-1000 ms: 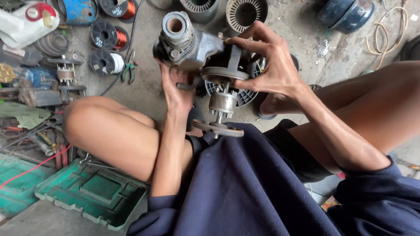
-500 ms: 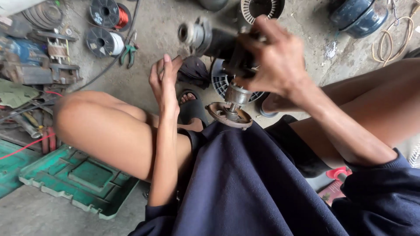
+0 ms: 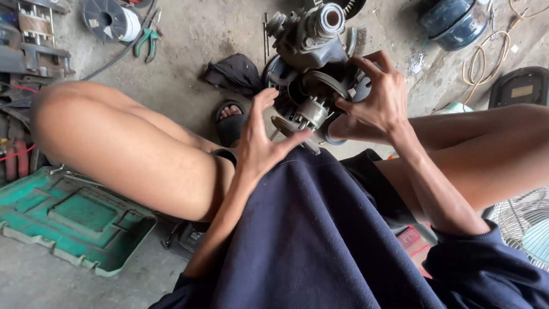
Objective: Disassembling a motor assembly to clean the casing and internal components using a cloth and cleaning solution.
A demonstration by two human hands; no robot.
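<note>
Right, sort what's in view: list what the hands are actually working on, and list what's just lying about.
In hand:
- motor assembly, gripped by the right hand
- its shaft end, at the left hand

Lying about:
- green tool case
- pliers
- wire spool
- dark rag
- coiled cord
- fan grille

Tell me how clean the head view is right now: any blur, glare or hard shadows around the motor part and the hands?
Head view: even, soft daylight, no glare; shadows faint on the concrete floor. The motor assembly and both hands, left hand and right hand, look fairly sharp, fingertips slightly soft. Wide-angle stretch bends the knees and the green tray near the edges.
</note>
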